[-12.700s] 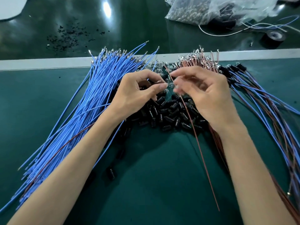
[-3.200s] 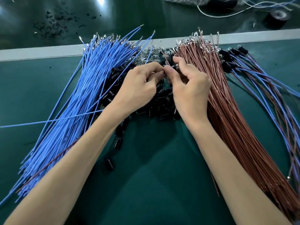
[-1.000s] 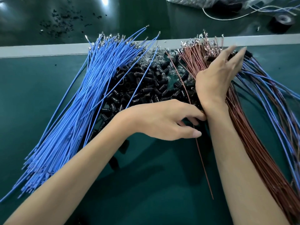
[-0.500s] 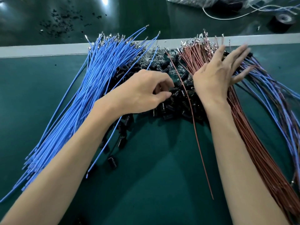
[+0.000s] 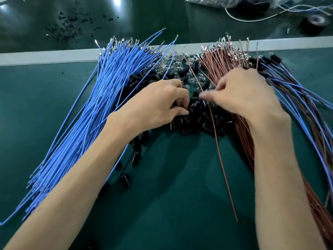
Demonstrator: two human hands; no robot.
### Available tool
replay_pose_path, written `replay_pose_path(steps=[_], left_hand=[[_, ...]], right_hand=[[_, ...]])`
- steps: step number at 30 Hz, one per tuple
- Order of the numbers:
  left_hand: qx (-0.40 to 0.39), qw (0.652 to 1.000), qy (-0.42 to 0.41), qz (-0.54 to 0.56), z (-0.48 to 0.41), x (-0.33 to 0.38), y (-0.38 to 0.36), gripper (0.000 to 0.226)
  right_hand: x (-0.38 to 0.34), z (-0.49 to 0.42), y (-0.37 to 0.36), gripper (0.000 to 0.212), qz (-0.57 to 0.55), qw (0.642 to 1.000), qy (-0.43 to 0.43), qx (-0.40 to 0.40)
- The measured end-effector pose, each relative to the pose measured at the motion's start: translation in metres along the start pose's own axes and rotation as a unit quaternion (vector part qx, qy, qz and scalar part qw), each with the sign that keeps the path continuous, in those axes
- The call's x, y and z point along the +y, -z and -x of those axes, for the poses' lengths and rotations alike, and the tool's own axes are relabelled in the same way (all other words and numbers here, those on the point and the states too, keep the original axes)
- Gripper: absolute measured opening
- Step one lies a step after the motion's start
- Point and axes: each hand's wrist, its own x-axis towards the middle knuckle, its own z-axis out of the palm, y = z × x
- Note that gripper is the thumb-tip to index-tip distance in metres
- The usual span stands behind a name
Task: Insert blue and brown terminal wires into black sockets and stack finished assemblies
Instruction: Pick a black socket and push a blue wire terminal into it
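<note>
Blue terminal wires (image 5: 81, 123) fan out on the left, and brown terminal wires (image 5: 221, 64) lie at centre right. Black sockets (image 5: 198, 123) are heaped between the two bundles. My left hand (image 5: 155, 105) reaches into that heap, its fingertips curled on a black socket that is mostly hidden. My right hand (image 5: 246, 94) is blurred. Its thumb and forefinger pinch a single brown wire (image 5: 223, 168) that trails toward me. Finished assemblies (image 5: 297, 98), blue and brown wires in black sockets, are stacked to the right of that hand.
Small clear parts (image 5: 167, 65) lie behind the sockets. A white strip (image 5: 45, 57) crosses the green mat. Beyond it are black crumbs (image 5: 68, 27), a plastic bag (image 5: 225, 2) and a black tape roll (image 5: 315, 24). Loose sockets (image 5: 126, 181) lie by my left forearm.
My right hand left the finished stack, came back to the centre and closed on the single brown wire. My left hand stayed curled in the socket heap.
</note>
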Motion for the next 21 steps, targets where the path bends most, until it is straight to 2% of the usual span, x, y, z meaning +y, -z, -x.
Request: replay_pose_path(steps=[1, 3, 7, 10, 12, 15, 18, 21], left_hand=[[-0.001, 1.0, -0.001, 0.001, 0.0, -0.002, 0.001, 0.015], [0.0, 1.0, -0.003, 0.009, 0.002, -0.005, 0.006, 0.022], [0.0, 1.0, 0.009, -0.006, 0.003, -0.013, 0.014, 0.024], [0.002, 0.999, 0.029, -0.019, 0.003, -0.015, 0.016, 0.025], [0.007, 0.999, 0.045, -0.021, 0.004, -0.016, 0.017, 0.028], [0.018, 0.997, 0.074, -0.013, 0.004, -0.02, 0.019, 0.032], [0.028, 0.996, 0.088, -0.016, 0.002, -0.02, 0.018, 0.026], [0.046, 0.993, 0.087, -0.058, 0.003, -0.019, 0.018, 0.017]], right_hand=[[-0.001, 0.005, 0.003, 0.049, 0.026, 0.998, -0.002, -0.054], [-0.002, 0.015, 0.005, 0.048, 0.068, 0.991, 0.005, -0.112], [0.002, 0.02, 0.006, 0.028, 0.061, 0.985, 0.024, -0.161], [0.005, 0.017, 0.01, 0.026, 0.034, 0.985, 0.043, -0.161], [0.007, 0.016, 0.014, 0.023, -0.037, 0.986, 0.058, -0.151], [0.005, 0.014, 0.013, 0.014, -0.235, 0.965, 0.062, -0.095], [-0.002, 0.008, 0.001, 0.015, -0.409, 0.91, 0.052, -0.039], [-0.009, 0.006, -0.014, 0.014, -0.541, 0.84, 0.037, -0.021]])
